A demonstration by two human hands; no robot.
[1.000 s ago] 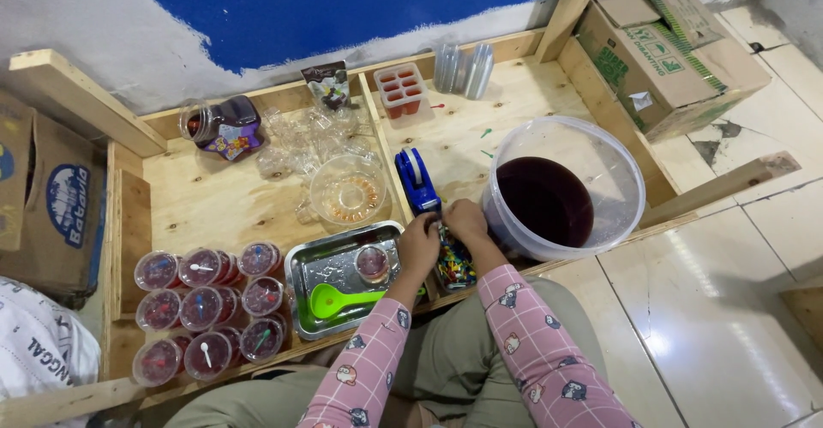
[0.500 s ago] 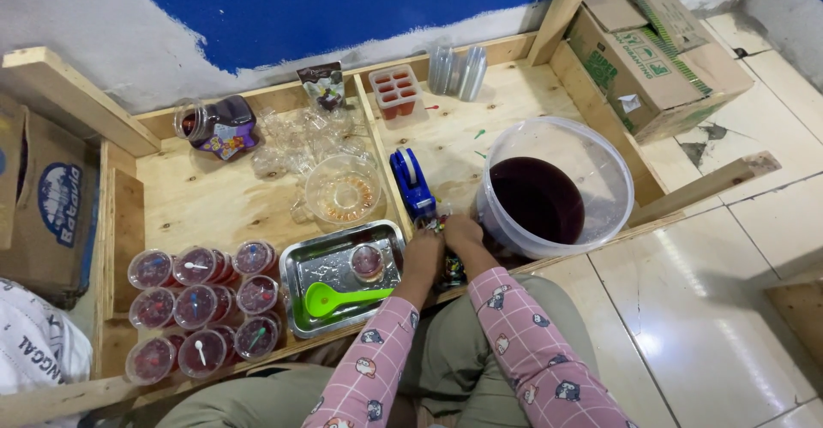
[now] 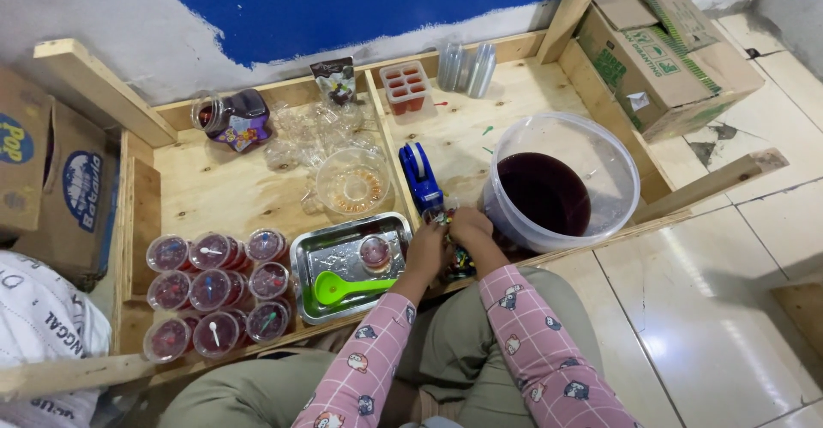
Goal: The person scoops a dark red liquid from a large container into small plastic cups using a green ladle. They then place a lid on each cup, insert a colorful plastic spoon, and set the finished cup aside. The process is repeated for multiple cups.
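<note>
Your 2 hands, left hand (image 3: 426, 248) and right hand (image 3: 470, 225), grip a bag of colourful little spoons (image 3: 459, 261), plywood tray (image 3: 214, 192) underneath, blue wall (image 3: 343, 0) beyond.

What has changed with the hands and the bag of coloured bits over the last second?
Little: both hands, left hand and right hand, stay together on the bag of small coloured pieces beside the bucket. The cup on the steel tray and the green spoon have not moved.

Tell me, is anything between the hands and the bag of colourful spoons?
No. Both the left hand and the right hand are already on the bag, with nothing visible between. The blue tape dispenser sits just behind them.
</note>
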